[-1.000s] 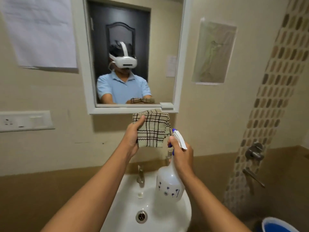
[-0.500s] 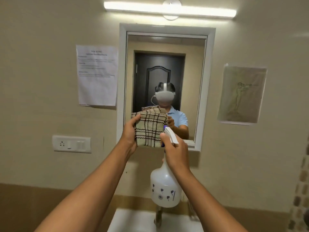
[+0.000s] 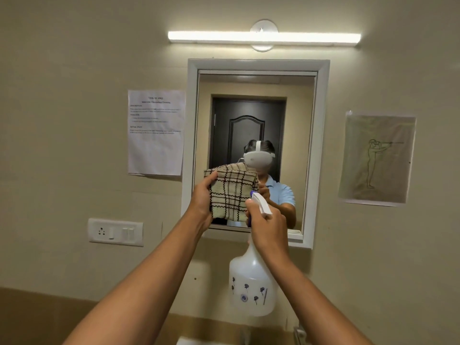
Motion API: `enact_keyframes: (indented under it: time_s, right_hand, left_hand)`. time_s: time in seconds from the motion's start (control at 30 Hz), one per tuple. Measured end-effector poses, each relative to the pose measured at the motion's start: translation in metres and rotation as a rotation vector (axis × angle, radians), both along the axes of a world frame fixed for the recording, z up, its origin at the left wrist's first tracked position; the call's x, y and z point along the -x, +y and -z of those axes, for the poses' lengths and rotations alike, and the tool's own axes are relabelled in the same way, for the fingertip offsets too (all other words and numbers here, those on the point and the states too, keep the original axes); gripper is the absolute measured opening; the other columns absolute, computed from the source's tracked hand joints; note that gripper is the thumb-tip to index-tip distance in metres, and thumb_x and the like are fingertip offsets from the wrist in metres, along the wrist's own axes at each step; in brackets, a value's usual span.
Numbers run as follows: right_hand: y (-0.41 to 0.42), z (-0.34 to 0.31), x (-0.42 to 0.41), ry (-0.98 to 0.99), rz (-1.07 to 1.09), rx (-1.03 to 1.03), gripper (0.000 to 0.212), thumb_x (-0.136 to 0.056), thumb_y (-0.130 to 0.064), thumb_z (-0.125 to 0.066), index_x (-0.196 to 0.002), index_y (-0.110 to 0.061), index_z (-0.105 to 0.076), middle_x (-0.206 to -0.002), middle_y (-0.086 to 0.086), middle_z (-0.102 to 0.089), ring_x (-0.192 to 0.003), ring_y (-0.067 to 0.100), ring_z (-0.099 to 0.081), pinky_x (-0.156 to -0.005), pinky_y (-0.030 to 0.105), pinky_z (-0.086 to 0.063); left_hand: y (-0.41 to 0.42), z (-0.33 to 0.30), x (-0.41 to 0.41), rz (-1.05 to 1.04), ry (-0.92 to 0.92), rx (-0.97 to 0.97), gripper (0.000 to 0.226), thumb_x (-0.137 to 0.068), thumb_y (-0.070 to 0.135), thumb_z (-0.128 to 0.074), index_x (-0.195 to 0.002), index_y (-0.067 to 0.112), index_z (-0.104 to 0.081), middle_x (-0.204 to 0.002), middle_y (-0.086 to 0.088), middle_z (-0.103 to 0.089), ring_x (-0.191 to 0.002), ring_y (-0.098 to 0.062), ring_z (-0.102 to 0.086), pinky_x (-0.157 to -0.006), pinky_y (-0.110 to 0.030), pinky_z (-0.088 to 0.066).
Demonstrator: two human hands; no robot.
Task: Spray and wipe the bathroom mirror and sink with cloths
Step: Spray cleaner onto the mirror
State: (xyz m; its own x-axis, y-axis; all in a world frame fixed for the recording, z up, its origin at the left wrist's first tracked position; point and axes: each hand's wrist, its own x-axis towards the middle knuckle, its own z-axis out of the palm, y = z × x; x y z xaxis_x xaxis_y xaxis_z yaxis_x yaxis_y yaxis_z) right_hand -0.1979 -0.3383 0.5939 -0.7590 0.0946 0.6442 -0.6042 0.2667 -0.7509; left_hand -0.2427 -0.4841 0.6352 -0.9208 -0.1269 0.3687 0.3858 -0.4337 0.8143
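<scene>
A white-framed mirror [image 3: 298,135] hangs on the beige wall straight ahead. My left hand [image 3: 202,197] holds a folded beige cloth with dark checks [image 3: 231,192] up in front of the mirror's lower left part. My right hand [image 3: 267,225] grips the neck and trigger of a white spray bottle [image 3: 251,287] with small blue flower prints; its nozzle sits right beside the cloth, pointing toward the mirror. Only a sliver of the white sink [image 3: 189,341] shows at the bottom edge.
A lit tube light [image 3: 263,37] is above the mirror. A printed sheet [image 3: 155,133] hangs to the left, a drawing [image 3: 375,158] to the right. A white socket and switch plate [image 3: 115,231] sits on the wall at lower left.
My view has tilted upward from the sink to the whole mirror and light. Both hands have risen with the cloth and the bottle, now in front of the mirror's lower part.
</scene>
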Motion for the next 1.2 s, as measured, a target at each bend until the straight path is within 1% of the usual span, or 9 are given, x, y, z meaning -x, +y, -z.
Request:
enact_keyframes:
  time_s: [0.17,0.27,0.47,0.6,0.7,0.83,0.93,1.1,1.2]
  right_hand:
    - [-0.017,-0.005,0.003,0.043,-0.013,0.013,0.037,-0.096,-0.041,-0.054,-0.065,-0.022,-0.059,-0.064,0.005,-0.062,-0.064,0.022,-0.062,-0.057,0.036,-0.050]
    - [-0.030,-0.010,0.001,0.069,-0.044,-0.008,0.036,-0.097,-0.039,-0.053,-0.068,-0.020,-0.063,-0.065,0.004,-0.064,-0.066,0.020,-0.063,-0.057,0.032,-0.048]
    - [-0.053,-0.010,-0.005,0.067,-0.100,-0.057,0.042,-0.096,-0.042,-0.053,-0.070,-0.011,-0.065,-0.064,0.009,-0.064,-0.062,0.024,-0.061,-0.059,0.038,-0.048]
    - [-0.062,0.004,-0.007,0.085,-0.098,-0.099,0.056,-0.081,-0.061,-0.043,-0.068,-0.011,-0.064,-0.061,0.009,-0.063,-0.062,0.023,-0.060,-0.060,0.041,-0.047]
    - [-0.065,0.014,-0.005,0.063,-0.105,-0.097,0.058,-0.078,-0.066,-0.041,-0.068,-0.013,-0.064,-0.063,0.009,-0.065,-0.063,0.023,-0.062,-0.062,0.044,-0.051]
    - [-0.061,0.023,-0.003,0.022,-0.077,-0.140,0.046,-0.089,-0.054,-0.050,-0.066,-0.017,-0.063,-0.063,0.006,-0.064,-0.063,0.022,-0.063,-0.062,0.046,-0.052]
    - [-0.051,0.022,-0.001,-0.007,-0.030,-0.124,0.040,-0.096,-0.045,-0.053,-0.068,-0.019,-0.063,-0.065,0.005,-0.065,-0.064,0.020,-0.062,-0.061,0.042,-0.050]
    - [-0.039,0.014,0.004,0.007,0.015,-0.107,0.041,-0.097,-0.042,-0.052,-0.073,-0.012,-0.067,-0.067,0.010,-0.066,-0.066,0.026,-0.063,-0.056,0.038,-0.047]
    - [-0.043,0.009,0.002,0.035,-0.006,-0.095,0.039,-0.097,-0.041,-0.053,-0.072,-0.013,-0.067,-0.067,0.008,-0.066,-0.065,0.020,-0.063,-0.057,0.033,-0.048]
  left_hand:
    - [-0.007,-0.003,0.003,0.007,0.003,0.031,0.042,-0.100,0.034,-0.037,-0.110,0.008,-0.068,-0.101,-0.013,-0.075,-0.092,-0.027,-0.072,-0.075,-0.035,-0.055]
    - [-0.010,-0.004,0.005,0.020,-0.005,0.033,0.042,-0.100,0.033,-0.036,-0.106,0.008,-0.069,-0.096,-0.012,-0.076,-0.087,-0.025,-0.073,-0.074,-0.033,-0.055]
    - [-0.018,-0.005,0.006,0.032,0.029,0.037,0.036,-0.102,0.026,-0.038,-0.094,0.010,-0.068,-0.078,-0.004,-0.076,-0.071,-0.016,-0.074,-0.057,-0.023,-0.056]
    - [-0.028,-0.007,0.005,-0.002,0.032,0.017,0.036,-0.100,0.032,-0.040,-0.101,0.011,-0.069,-0.091,-0.009,-0.076,-0.090,-0.026,-0.070,-0.077,-0.037,-0.054]
    - [-0.036,-0.007,0.005,-0.012,0.030,0.023,0.037,-0.100,0.034,-0.039,-0.103,0.012,-0.069,-0.092,-0.010,-0.076,-0.087,-0.025,-0.071,-0.073,-0.037,-0.054]
    - [-0.042,-0.007,0.003,-0.004,0.036,0.009,0.038,-0.101,0.033,-0.036,-0.104,0.012,-0.068,-0.090,-0.008,-0.076,-0.082,-0.022,-0.073,-0.071,-0.035,-0.054]
    - [-0.046,-0.006,0.001,0.001,0.038,-0.012,0.038,-0.102,0.032,-0.036,-0.102,0.011,-0.068,-0.089,-0.009,-0.076,-0.081,-0.023,-0.073,-0.075,-0.037,-0.055]
    - [-0.048,-0.004,-0.001,0.013,0.032,-0.028,0.039,-0.101,0.031,-0.036,-0.104,0.010,-0.068,-0.092,-0.010,-0.076,-0.086,-0.025,-0.071,-0.082,-0.039,-0.054]
    - [-0.046,-0.002,-0.001,0.017,0.023,-0.025,0.039,-0.101,0.031,-0.036,-0.104,0.009,-0.068,-0.093,-0.012,-0.076,-0.084,-0.025,-0.073,-0.080,-0.039,-0.055]
